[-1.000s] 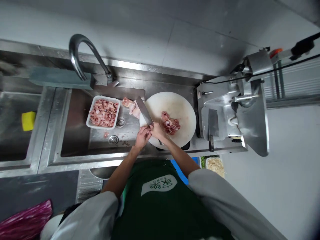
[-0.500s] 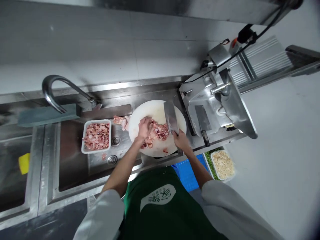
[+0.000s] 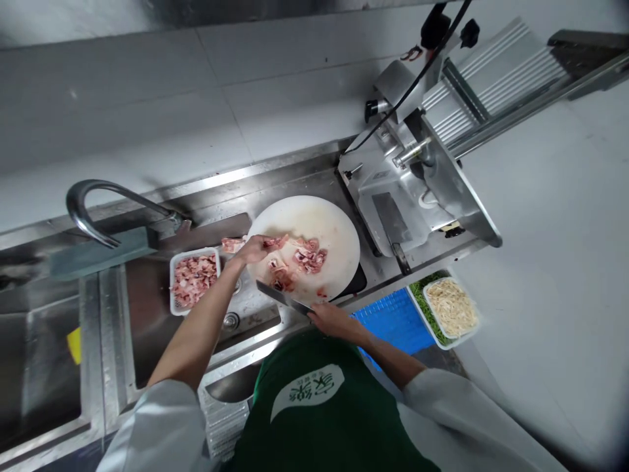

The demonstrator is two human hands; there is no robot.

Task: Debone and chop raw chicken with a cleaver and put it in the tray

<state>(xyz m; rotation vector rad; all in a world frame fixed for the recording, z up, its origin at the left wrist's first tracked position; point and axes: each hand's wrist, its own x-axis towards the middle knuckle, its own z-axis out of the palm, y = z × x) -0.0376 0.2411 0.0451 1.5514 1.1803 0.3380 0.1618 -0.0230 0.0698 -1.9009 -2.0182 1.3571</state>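
In the head view, the left hand (image 3: pixel 254 250) has its fingers drawn in on a moist pink meat piece (image 3: pixel 277 242), over the left part of a smooth, round white cutting board (image 3: pixel 339 229). The right hand (image 3: pixel 333 319) is wrapped round the handle of a cleaver (image 3: pixel 281 296), its flat metal blade slanting along the board's near-left rim; whether blade and board touch I cannot tell. Ragged chopped meat (image 3: pixel 311 255) lies mid-board. A white plastic basket (image 3: pixel 195 278) of cut meat sits in the steel sink (image 3: pixel 142 328).

The green apron (image 3: pixel 339 419) bears Chinese characters on a pale leaf shape; the smaller line is too blurred to read.

White board surface shows between the chopped meat and the far rim; just beyond the right rim stands the metal slicer (image 3: pixel 393 190).
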